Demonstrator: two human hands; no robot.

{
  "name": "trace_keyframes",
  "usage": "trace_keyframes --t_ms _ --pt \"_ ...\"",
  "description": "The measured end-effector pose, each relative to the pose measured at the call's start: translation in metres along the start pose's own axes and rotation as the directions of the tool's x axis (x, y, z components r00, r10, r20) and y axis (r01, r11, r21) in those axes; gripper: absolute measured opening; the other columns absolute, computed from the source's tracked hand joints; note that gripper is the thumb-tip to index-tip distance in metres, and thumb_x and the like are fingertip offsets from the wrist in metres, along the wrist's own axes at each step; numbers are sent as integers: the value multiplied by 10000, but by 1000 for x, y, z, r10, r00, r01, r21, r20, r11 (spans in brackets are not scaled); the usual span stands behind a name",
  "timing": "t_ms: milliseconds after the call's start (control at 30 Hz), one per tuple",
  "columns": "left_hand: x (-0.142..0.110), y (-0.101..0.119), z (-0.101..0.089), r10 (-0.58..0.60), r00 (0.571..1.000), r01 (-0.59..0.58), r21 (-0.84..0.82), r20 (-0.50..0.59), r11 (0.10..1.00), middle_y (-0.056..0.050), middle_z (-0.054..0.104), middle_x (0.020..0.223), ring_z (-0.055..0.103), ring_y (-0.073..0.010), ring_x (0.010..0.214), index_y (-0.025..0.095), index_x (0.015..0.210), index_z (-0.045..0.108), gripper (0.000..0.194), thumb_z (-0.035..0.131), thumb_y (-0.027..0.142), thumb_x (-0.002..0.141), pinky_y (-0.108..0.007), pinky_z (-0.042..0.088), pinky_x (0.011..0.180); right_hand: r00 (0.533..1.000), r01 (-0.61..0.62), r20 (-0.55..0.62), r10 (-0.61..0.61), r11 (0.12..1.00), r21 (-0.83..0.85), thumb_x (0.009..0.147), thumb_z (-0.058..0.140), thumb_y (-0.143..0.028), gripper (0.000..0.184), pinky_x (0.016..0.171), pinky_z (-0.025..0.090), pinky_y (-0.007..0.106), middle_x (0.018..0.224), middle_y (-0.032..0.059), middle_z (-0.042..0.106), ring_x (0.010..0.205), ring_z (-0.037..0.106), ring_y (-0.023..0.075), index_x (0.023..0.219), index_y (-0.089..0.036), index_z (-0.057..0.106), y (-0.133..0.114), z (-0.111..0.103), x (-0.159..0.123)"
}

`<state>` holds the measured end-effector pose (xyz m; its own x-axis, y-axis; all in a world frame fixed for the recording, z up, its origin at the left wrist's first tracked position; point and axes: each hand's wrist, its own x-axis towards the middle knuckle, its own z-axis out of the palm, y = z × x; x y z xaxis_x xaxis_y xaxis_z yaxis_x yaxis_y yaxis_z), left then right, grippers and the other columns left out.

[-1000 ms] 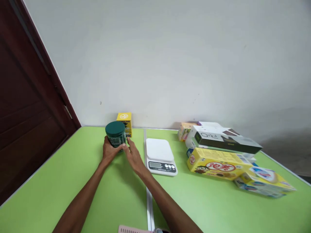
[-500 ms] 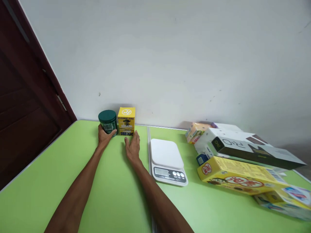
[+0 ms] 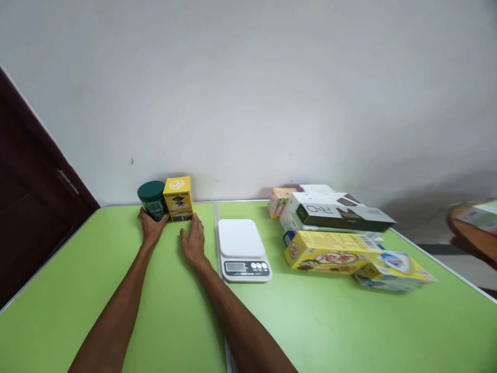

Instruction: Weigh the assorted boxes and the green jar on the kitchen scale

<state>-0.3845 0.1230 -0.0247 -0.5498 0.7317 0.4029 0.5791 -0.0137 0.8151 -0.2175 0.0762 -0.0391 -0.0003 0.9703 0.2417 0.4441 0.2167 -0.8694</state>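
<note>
A dark green lidded canister (image 3: pixel 156 208) stands upright by the wall at the far left of the table. My left hand (image 3: pixel 151 229) is wrapped round its lower front, thumb toward the right. Right beside the canister is a yellow box (image 3: pixel 178 201) printed "COME ON", its side against or very near it. My right hand (image 3: pixel 193 242) rests at the box's lower right corner, thumb and fingers apart; whether the fingertips touch the box I cannot tell. To the right of this hand lies a white kitchen scale (image 3: pixel 241 238) with a bare platform.
Several boxes are heaped on the right of the green table (image 3: pixel 330 321), among them a long yellow box (image 3: pixel 330 256), a black-and-white box (image 3: pixel 344 216) and a yellow-blue pack (image 3: pixel 394 269). The wall borders the back edge. At the far right stands a brown round-topped piece of furniture (image 3: pixel 462 220).
My view has turned to the right, so everything sits further left and the brown furniture has come into sight. Both hands keep about the same places by the canister and the box.
</note>
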Motion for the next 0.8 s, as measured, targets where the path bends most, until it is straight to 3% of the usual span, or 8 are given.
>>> trace_keyframes --t_ms 133,233,333,433,533,633,700,800 --pt "-21 4 -12 -54 998 54 7 18 999 -268 402 1531 352 -400 1503 68 1489 320 1075 877 416 638 -548 301 1255 969 5 247 -4 1000 -5 917 625 -319 884 1301 175 523 1707 237 228 1594 200 341 1634 -22 202 -16 -30 -35" --pt "-48 7 -26 -99 991 109 -125 86 986 -268 405 1557 429 -385 1480 104 1477 331 1002 847 438 686 -537 343 1242 852 53 519 -61 998 30 884 724 -446 1020 1298 176 518 1713 255 183 1605 144 363 1645 -28 189 -27 -66 -78" --pt "-83 9 -43 -128 976 162 -202 173 966 -252 477 1525 473 -371 1465 151 1404 412 855 822 470 725 -530 377 1224 760 87 634 -142 989 117 843 769 -510 1008 1252 307 521 1669 248 323 1557 301 382 1630 -87 303 -28 -110 -126" --pt "-118 13 -60 -134 958 189 -208 252 960 -231 523 1501 498 -362 1451 185 1321 488 741 805 505 734 -541 375 1225 893 129 389 -225 957 258 884 725 -467 692 1087 518 482 1519 169 569 1341 596 332 1497 -199 548 -13 -167 -163" --pt "-145 31 -65 -113 946 175 -183 305 967 -238 528 1498 509 -376 1436 185 1305 514 732 787 551 734 -569 377 1218 973 224 -121 -199 942 252 987 575 -419 355 947 586 437 1277 115 720 1161 685 274 1268 -238 692 19 -236 -177" --pt "-171 76 -53 29 951 29 -181 309 983 -245 529 1492 526 -388 1411 164 1338 514 772 766 586 742 -592 377 1212 790 183 -604 -106 981 67 1007 507 -456 347 936 573 471 1231 137 696 1150 653 289 1213 -224 663 62 -298 -172" --pt "-193 116 -37 178 931 -104 -236 320 966 -235 549 1471 552 -380 1379 156 1368 508 772 747 585 772 -593 394 1200 696 116 -715 -69 993 17 992 487 -500 424 931 572 491 1239 166 665 1149 636 305 1251 -194 626 89 -323 -164" --pt "-237 177 -5 353 836 -193 -376 421 906 -199 571 1461 593 -341 1335 186 1413 492 710 723 539 842 -560 437 1173 680 26 -733 -16 1000 2 981 456 -547 548 982 548 535 1272 202 642 1188 618 332 1340 -150 567 117 -331 -150"
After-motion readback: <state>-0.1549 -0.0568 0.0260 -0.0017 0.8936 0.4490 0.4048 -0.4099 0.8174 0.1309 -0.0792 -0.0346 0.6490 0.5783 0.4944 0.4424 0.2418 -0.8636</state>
